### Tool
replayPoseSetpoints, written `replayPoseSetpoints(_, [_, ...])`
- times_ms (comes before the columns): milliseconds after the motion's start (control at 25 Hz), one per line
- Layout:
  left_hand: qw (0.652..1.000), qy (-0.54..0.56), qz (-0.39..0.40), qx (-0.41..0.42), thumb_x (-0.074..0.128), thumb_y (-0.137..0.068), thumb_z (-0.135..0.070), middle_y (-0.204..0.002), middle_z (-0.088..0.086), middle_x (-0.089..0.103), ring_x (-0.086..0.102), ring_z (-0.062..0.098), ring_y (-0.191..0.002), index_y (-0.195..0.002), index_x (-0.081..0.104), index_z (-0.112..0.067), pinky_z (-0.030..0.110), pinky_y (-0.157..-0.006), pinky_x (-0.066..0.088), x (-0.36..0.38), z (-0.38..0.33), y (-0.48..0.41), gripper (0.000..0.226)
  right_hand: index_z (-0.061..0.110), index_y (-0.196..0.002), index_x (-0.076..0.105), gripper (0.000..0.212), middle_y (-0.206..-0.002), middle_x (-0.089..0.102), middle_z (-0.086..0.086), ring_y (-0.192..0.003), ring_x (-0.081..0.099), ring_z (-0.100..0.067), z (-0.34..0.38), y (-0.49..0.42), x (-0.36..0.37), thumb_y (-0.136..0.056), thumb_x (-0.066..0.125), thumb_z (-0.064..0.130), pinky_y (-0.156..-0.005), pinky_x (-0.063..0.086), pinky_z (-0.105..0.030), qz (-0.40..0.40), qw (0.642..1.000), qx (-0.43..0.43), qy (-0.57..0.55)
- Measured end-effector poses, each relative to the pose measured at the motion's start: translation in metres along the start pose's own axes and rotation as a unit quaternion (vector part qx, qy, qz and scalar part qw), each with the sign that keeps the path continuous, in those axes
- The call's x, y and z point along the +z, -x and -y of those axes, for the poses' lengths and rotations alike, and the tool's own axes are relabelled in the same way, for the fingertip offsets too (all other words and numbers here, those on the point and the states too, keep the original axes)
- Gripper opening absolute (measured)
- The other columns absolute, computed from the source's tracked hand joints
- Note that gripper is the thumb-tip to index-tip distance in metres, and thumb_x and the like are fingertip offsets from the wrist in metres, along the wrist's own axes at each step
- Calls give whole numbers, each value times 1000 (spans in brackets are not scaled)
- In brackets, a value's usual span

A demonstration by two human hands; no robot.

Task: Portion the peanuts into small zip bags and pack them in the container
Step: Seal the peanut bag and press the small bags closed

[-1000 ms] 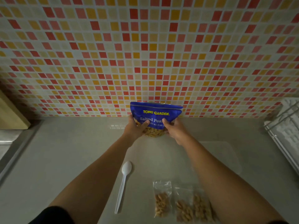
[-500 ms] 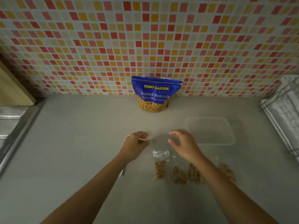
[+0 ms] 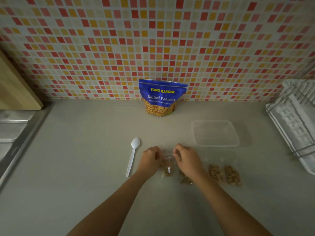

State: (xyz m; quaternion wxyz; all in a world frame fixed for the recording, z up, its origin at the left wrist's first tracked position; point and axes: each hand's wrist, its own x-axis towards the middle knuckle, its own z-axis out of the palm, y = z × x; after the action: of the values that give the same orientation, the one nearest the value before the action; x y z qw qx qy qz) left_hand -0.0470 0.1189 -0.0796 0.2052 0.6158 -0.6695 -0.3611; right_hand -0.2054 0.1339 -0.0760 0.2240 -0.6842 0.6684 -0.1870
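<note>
**Both hands at the mouth of 1 zip bag; container not yet loaded**

A mosaic-tile wall fills the upper half of the frame, above a pale countertop. A white dish rack sits at the right edge. The blue Tong Garden salted-peanut pouch stands upright against the wall at centre, well apart from the hands. Right of centre lies the clear plastic container, and no bags show inside it.

Just below centre, the left hand and right hand have their fingers curled, pinching the top of 1 small zip bag of peanuts that lies between them. It looks like the seal is being pressed. A white plastic spoon lies just left of the left hand.

A second bag is partly hidden under the right wrist. The other 2 filled bags lie to the right.

The likely risk is a strip that closes only partway. The film is clear and slippery, so a gap would be hard to spot, and peanuts could spill once the bag is lifted. The right wrist could also drag the bag beneath it.
</note>
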Motion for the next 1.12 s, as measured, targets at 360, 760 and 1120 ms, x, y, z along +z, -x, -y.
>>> replayPoseSetpoints(360, [962, 272, -12, 5, 61, -88, -9, -64, -3, 62, 60, 5, -56, -80, 62, -11, 20, -58, 53, -63, -40, 43, 8, 20, -78, 67, 8, -72, 73, 6, -77, 69, -8, 45, 33, -23, -86, 64, 21, -83, 53, -28, -65, 878, 113, -461])
replayPoseSetpoints(760, [989, 5, -7, 148, 61, -87, -19, -66, -13, 61, 63, 10, -67, -83, 67, -15, 23, -70, 47, -78, -49, 65, 8, 19, -81, 67, 8, -72, 69, 6, -67, 63, -6, 78, 62, -26, -87, 62, 21, -62, 46, -17, -118, 944, 56, -302])
replayPoseSetpoints(1120, [991, 24, -35, 130, 62, -86, -16, -74, -5, 64, 59, 11, -73, -79, 66, -15, 22, -68, 44, -82, -50, 69, 8, 21, -76, 63, 10, -63, 57, 13, -65, 57, -13, 85, 71, -37, -86, 62, 18, -65, 45, -29, -196, 944, 71, -256])
